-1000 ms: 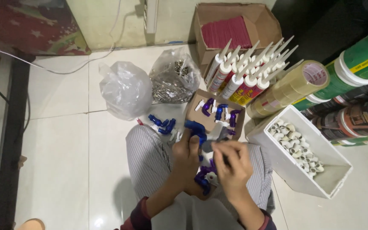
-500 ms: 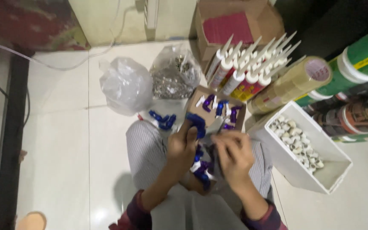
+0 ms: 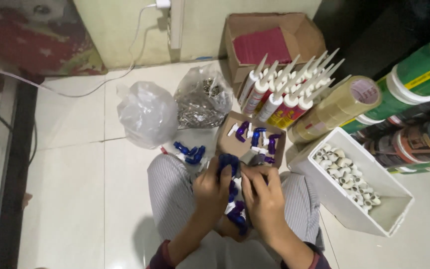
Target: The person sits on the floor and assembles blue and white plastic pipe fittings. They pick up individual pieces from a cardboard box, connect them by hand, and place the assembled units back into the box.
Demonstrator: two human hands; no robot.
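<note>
Looking down from the head camera, the left hand (image 3: 214, 192) and right hand (image 3: 265, 197) meet over the person's lap, above striped trousers (image 3: 170, 194). The left hand is closed around a blue fitting (image 3: 228, 163) that sticks up past its fingers. The right hand's fingers curl in beside it, touching the left hand; whether they grip anything cannot be told. More blue fittings (image 3: 236, 216) lie in the lap between and below the two hands, partly hidden by them.

Just beyond the hands sits a small cardboard box (image 3: 231, 144) holding blue and white fittings. A few loose blue pieces (image 3: 188, 152) lie on the floor tiles (image 3: 70, 199) to its left, near the knee. Farther out are two plastic bags: a pale one (image 3: 148, 114) and a clear one (image 3: 202, 102) filled with small metal parts, the two nearly touching.

Behind the small box, sealant tubes (image 3: 279, 94) lean with their nozzles up, in front of a larger carton (image 3: 299, 32) with a red pad inside. Rolls of tan tape (image 3: 332, 107) lie just right of the tubes. A white bin (image 3: 389, 219) of white fittings stands beside the right knee. A white cable (image 3: 100, 84) runs along the wall.
</note>
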